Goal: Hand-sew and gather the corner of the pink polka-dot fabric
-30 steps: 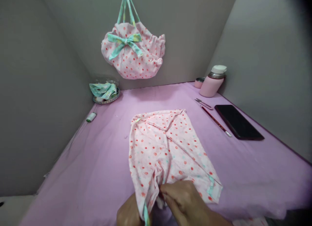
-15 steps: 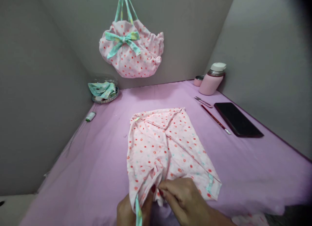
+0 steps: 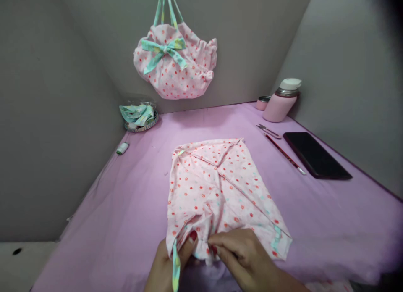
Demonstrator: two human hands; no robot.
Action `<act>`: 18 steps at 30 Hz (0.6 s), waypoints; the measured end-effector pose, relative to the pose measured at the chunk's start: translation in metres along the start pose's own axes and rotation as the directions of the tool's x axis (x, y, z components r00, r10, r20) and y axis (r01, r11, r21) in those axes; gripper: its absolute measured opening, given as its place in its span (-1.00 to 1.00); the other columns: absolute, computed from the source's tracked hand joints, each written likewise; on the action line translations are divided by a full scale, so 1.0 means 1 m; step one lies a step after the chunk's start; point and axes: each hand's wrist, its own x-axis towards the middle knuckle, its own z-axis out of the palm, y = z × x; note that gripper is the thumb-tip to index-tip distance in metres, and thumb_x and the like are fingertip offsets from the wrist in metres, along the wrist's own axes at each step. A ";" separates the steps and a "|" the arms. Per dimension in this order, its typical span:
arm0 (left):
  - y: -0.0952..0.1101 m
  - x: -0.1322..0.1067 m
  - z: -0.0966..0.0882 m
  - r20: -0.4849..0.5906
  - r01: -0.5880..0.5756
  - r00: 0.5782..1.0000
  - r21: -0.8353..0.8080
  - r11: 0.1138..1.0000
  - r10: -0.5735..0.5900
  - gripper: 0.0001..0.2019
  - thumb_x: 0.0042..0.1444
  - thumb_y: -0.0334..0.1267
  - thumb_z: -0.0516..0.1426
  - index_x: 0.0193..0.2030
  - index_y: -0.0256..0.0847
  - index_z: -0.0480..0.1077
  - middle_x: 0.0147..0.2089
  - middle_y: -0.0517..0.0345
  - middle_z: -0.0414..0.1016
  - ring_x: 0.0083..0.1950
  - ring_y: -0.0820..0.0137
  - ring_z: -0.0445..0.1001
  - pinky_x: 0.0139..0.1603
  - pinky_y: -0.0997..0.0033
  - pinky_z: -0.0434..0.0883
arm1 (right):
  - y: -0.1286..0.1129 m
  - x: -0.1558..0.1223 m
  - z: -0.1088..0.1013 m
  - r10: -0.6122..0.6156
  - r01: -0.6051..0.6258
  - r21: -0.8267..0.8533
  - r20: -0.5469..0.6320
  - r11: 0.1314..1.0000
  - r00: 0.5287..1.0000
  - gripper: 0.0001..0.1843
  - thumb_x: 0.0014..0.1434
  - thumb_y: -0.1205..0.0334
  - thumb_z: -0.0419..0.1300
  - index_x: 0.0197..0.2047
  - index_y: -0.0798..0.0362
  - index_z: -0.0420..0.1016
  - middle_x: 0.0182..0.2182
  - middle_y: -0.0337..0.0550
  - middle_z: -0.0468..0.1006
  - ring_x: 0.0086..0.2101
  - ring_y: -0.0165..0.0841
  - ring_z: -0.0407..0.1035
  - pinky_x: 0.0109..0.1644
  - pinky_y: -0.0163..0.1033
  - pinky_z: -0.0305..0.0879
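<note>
A pink cloth piece (image 3: pixel 201 187) with small red and mint prints lies in front of me, its near edge gathered in puckers. My left hand (image 3: pixel 170 260) grips that edge, thumb on top and the other fingers partly hidden under the fabric. Just to the right, my right hand (image 3: pixel 244 254) pinches the same edge between thumb and forefinger; whether a needle or thread is in the pinch is too small to tell. A mint ribbon (image 3: pixel 176 267) hangs over my left hand from the cloth's corner. Another mint strip (image 3: pixel 276 236) shows at the right corner.
On the right lie a black phone (image 3: pixel 316 155), a red pencil (image 3: pixel 283 152) and thread snips (image 3: pixel 268 131), with a pink bottle (image 3: pixel 281 105) behind. A tray (image 3: pixel 143 127) with mint fabric and a small white spool-like item (image 3: pixel 122 148) are left. A pink bow-trimmed garment (image 3: pixel 181 69) hangs behind.
My left thumb has come up onto the cloth's gathered edge, and the fold there lies lower. My right hand keeps its pinch. The whole view has shifted slightly.
</note>
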 end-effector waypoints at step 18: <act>-0.013 0.003 -0.003 0.315 0.446 0.894 -0.562 0.696 -0.318 -0.82 -0.09 -0.20 0.26 -0.35 -0.25 0.50 -0.45 0.16 0.50 -0.45 0.46 0.41 -0.44 0.54 0.40 | 0.004 0.002 -0.002 -0.017 0.014 0.066 0.049 0.998 0.999 -0.70 0.21 0.29 -0.08 -0.30 0.10 0.48 -0.58 -0.21 0.46 -0.55 -0.48 0.31 -0.44 -0.42 0.13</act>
